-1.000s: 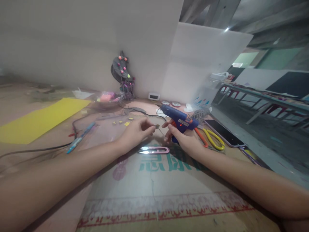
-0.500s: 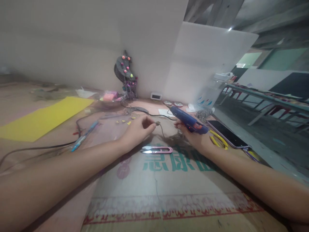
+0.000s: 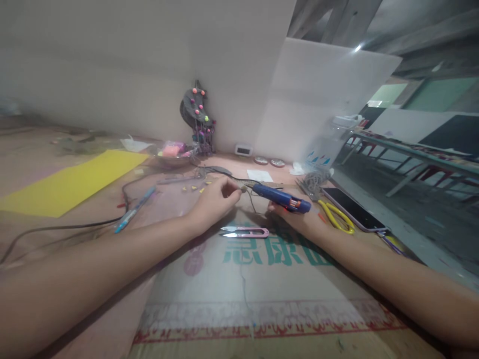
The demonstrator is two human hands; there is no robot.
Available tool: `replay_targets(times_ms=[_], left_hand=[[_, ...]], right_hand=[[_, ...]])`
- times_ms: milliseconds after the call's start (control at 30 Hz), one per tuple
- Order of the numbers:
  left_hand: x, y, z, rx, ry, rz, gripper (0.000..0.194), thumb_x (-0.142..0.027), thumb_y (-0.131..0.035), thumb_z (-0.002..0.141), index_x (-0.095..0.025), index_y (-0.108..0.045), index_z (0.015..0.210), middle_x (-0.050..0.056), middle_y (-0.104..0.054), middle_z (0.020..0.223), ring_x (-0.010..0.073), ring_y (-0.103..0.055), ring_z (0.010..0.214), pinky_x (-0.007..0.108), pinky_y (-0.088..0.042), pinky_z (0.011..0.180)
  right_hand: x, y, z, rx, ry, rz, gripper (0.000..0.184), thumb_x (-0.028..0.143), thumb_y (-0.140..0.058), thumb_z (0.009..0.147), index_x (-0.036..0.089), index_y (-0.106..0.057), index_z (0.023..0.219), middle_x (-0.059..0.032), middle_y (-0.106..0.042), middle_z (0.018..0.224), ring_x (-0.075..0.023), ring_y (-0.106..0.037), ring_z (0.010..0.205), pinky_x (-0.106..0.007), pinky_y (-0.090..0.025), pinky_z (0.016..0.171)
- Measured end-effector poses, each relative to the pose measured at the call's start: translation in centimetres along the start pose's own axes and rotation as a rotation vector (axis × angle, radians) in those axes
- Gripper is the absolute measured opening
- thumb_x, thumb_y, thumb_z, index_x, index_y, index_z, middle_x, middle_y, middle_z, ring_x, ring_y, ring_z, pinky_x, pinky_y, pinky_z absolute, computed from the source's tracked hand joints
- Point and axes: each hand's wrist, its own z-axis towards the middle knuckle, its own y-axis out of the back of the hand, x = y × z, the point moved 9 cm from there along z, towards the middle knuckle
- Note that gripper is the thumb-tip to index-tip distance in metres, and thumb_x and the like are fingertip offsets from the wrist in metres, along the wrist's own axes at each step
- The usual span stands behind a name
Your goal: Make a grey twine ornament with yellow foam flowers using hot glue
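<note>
A blue hot glue gun point(image 3: 279, 196) is gripped in my right hand point(image 3: 290, 217), its nozzle pointing left. Between thumb and fingertips, my left hand point(image 3: 217, 199) pinches a small brownish-grey piece of cord point(image 3: 243, 189), and a loose tail hangs from it. The nozzle is close to this piece; I cannot tell whether they touch. Below both hands, a pair of pink thread snips point(image 3: 245, 233) lies on the printed board. Small yellow bits point(image 3: 193, 188) are scattered just beyond my left hand.
Yellow-handled scissors point(image 3: 337, 217), a phone point(image 3: 354, 208) and a ball of grey yarn point(image 3: 313, 183) are at right. At left are a blue pen point(image 3: 134, 209), a yellow sheet point(image 3: 75, 182) and a black cable point(image 3: 63, 228). A grey moon decoration point(image 3: 196, 112) stands behind.
My right hand has brought the glue gun left and down, so its nozzle is now near the cord piece. My left hand has kept its pinch and barely moved.
</note>
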Motion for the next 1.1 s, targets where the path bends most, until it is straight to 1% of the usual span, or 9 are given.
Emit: replay_targets(times_ms=[167,500,633,767,1100], left_hand=[[0.1,0.1,0.1,-0.002,-0.001,-0.012,0.012,-0.029,-0.056,0.081,-0.018,-0.059,0.083,0.001,-0.064,0.082,0.0165,-0.059,0.076,0.029,-0.045,0.072],[-0.1,0.1,0.0,-0.002,-0.01,-0.002,0.012,-0.029,-0.056,0.081,-0.018,-0.059,0.082,0.002,-0.064,0.082,0.0168,-0.059,0.076,0.029,-0.046,0.072],[-0.2,0.2,0.0,0.001,-0.008,-0.006,0.012,-0.029,-0.056,0.081,-0.018,-0.059,0.081,0.001,-0.064,0.082,0.0166,-0.059,0.076,0.029,-0.045,0.071],[-0.2,0.1,0.0,0.008,0.002,-0.001,0.012,-0.03,-0.056,0.082,-0.018,-0.059,0.082,0.001,-0.063,0.081,0.0168,-0.058,0.076,0.029,-0.045,0.071],[-0.2,0.1,0.0,0.008,-0.012,0.011,0.012,-0.03,-0.055,0.082,-0.018,-0.058,0.082,0.002,-0.064,0.082,0.0172,-0.058,0.076,0.029,-0.045,0.072]], right_hand=[[0.0,0.0,0.0,-0.006,0.017,-0.014,0.013,0.033,-0.065,0.075,0.022,-0.061,0.07,0.0013,-0.063,0.064,-0.0152,-0.058,0.058,-0.027,-0.045,0.053],[1.5,0.1,0.0,0.035,0.024,-0.016,0.015,0.031,-0.064,0.074,0.022,-0.058,0.065,0.0025,-0.059,0.058,-0.0139,-0.054,0.053,-0.025,-0.04,0.047],[1.2,0.0,0.0,0.032,0.016,-0.005,0.018,0.032,-0.065,0.074,0.022,-0.054,0.064,0.0027,-0.058,0.059,-0.0139,-0.054,0.054,-0.025,-0.041,0.049],[0.8,-0.2,0.0,0.044,0.015,0.005,0.017,0.033,-0.064,0.074,0.022,-0.055,0.066,0.0024,-0.058,0.061,-0.014,-0.054,0.055,-0.026,-0.041,0.05],[0.6,-0.4,0.1,0.05,-0.009,0.036,0.02,0.036,-0.064,0.074,0.022,-0.054,0.064,0.0027,-0.055,0.058,-0.0143,-0.051,0.053,-0.027,-0.041,0.05]])
